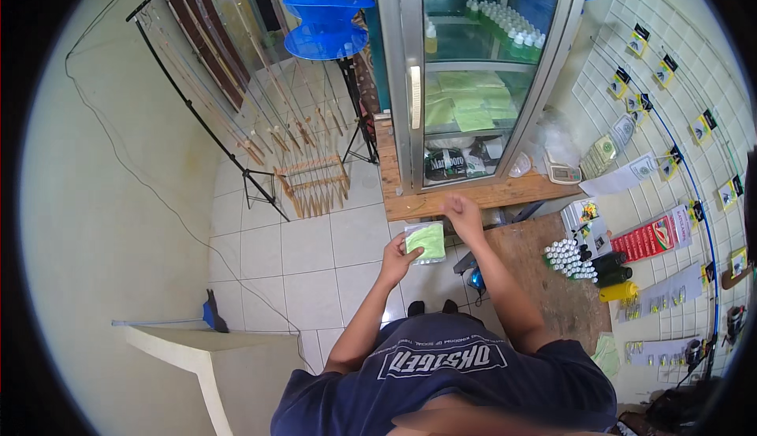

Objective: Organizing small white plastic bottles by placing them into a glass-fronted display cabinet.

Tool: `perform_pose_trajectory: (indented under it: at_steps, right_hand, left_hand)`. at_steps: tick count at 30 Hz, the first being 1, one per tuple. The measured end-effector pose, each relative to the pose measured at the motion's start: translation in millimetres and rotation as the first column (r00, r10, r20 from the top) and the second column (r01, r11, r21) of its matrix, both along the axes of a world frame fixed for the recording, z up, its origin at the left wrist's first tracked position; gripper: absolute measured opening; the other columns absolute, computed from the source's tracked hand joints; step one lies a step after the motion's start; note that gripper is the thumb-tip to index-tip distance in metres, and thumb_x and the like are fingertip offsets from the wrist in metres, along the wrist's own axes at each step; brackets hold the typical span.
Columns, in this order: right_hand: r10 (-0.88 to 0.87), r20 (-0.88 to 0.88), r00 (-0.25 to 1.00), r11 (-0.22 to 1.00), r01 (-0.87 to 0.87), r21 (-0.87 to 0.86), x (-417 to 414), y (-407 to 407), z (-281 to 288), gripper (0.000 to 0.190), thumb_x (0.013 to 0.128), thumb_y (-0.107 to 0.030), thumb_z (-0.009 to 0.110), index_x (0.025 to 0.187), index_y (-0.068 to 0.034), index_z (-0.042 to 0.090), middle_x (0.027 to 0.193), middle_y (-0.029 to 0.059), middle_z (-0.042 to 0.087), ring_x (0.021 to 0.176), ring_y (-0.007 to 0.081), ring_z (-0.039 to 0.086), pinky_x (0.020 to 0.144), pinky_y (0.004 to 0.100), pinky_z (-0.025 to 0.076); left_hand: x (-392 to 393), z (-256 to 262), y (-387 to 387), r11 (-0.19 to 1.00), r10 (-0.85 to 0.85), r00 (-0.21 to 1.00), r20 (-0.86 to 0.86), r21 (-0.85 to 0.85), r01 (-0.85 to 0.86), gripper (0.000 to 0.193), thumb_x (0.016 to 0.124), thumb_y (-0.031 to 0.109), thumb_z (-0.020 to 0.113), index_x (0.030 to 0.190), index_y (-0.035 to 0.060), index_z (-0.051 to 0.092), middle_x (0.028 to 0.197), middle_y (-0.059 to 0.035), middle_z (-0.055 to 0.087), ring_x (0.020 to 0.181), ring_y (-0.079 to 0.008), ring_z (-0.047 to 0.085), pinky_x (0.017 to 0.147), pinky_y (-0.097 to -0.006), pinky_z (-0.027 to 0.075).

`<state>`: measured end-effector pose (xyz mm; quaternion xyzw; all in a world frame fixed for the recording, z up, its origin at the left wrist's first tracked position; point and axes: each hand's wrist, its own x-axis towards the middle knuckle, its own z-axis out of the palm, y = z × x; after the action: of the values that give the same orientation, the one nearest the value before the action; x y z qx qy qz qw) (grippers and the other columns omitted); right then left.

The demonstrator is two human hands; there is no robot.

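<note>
My left hand point(399, 260) grips a small clear plastic pouch point(427, 243) with something light green and flat in it, the thumb over its lower left corner. My right hand point(462, 216), blurred, is raised just beyond the pouch and apart from it, near the front edge of a wooden counter point(414, 206). Its fingers look curled, but I cannot tell whether they hold anything. On that counter stands a metal-framed glass cabinet point(414, 158), its door closed. Inside are rows of white-capped bottles point(511, 25), a stack of similar green pouches point(470, 99) and dark packages lower down.
To my right, a wooden table point(550, 303) carries several white-capped bottles point(571, 260) and a yellow bottle point(618, 291). A digital scale point(563, 174) sits beside the cabinet. Fishing rods hang from a stand point(189, 105) at left. A cable point(195, 232) runs down the left wall.
</note>
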<state>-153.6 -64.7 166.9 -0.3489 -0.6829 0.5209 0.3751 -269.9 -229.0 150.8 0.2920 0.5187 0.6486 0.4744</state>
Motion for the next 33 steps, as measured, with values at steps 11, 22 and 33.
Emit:
perform_pose_trajectory:
  at_steps: [11, 22, 33]
  right_hand:
    - [-0.106, -0.314, 0.943, 0.925, 0.21, 0.318, -112, 27, 181, 0.027, 0.078, -0.02, 0.068, 0.096, -0.001, 0.061, 0.082, 0.0079, 0.063, 0.072, 0.0155, 0.058, 0.061, 0.026, 0.045]
    - [0.04, -0.243, 0.969, 0.976, 0.015, 0.219, -84, 27, 182, 0.023, 0.08, -0.021, 0.068, 0.086, -0.001, 0.06, 0.069, 0.0065, 0.063, 0.063, 0.0096, 0.057, 0.059, 0.0245, 0.045]
    - [0.3, -0.466, 0.833, 0.944, -0.328, 0.022, 117, 6, 152, 0.026, 0.072, -0.017, 0.074, 0.086, -0.002, 0.059, 0.079, 0.0046, 0.061, 0.069, 0.0144, 0.061, 0.064, 0.0282, 0.05]
  left_hand:
    - [-3, -8, -33, 0.987, 0.146, 0.988, -0.043, -0.064, -0.148, 0.042, 0.079, -0.003, 0.064, 0.118, -0.0021, 0.049, 0.1, -0.0063, 0.063, 0.088, -0.0101, 0.06, 0.079, -0.0232, 0.047]
    - [-12, -10, -29, 0.954, 0.293, 0.956, -0.029, -0.052, -0.295, 0.042, 0.078, -0.002, 0.065, 0.117, -0.0035, 0.049, 0.093, -0.0065, 0.065, 0.078, -0.0084, 0.06, 0.071, -0.0207, 0.047]
    - [-22, -11, -12, 0.964, 0.254, 0.965, -0.073, -0.062, -0.258, 0.043, 0.078, -0.003, 0.063, 0.118, -0.0042, 0.048, 0.1, -0.0094, 0.063, 0.088, -0.0134, 0.061, 0.078, -0.0251, 0.048]
